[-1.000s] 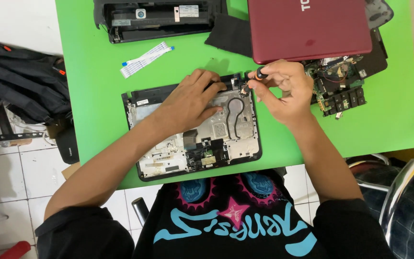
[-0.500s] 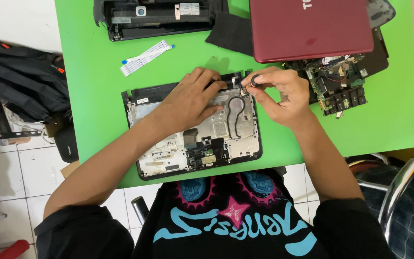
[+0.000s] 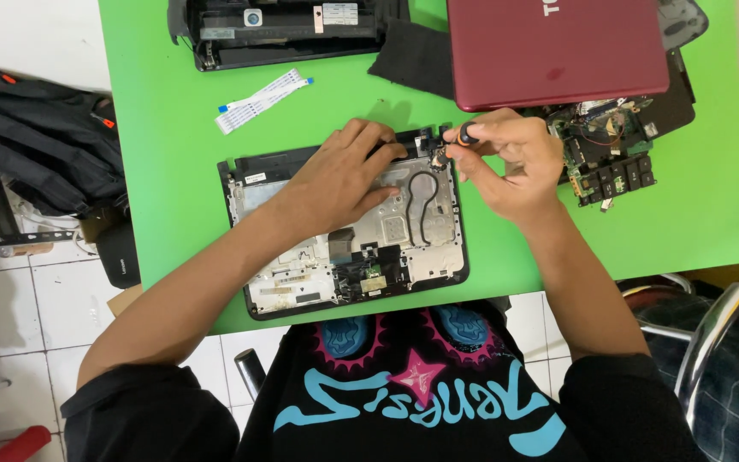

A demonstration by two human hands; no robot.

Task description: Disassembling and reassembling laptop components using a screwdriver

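While my left hand (image 3: 344, 180) lies flat, fingers spread, on the opened laptop base (image 3: 344, 231), my right hand (image 3: 506, 167) pinches a small screwdriver (image 3: 465, 134) with an orange-and-black cap, its tip down at the base's far right corner. Left grip: released, palm pressing only. Right grip: clenched on the screwdriver between thumb and fingertips.

Handling, judged: the base is a thin plastic shell with a metal plate and a looped black cable (image 3: 421, 201) on top; light, stiff enough, but likely to skid on the smooth green worktop (image 3: 164, 171), hence the palm on it. Safe hold is along the outer frame, not on the cable or the small boards near the front edge. The screwdriver is slim and light; it wants a fingertip hold at the cap.

Room: the base's near edge sits close to the worktop's edge by my chest. The red laptop lid (image 3: 558, 51) and a bare circuit board (image 3: 609, 158) lie just beyond my right hand, so little room there. A white ribbon cable (image 3: 263, 101) and a black casing (image 3: 275, 30) lie farther back; more open green to the left.
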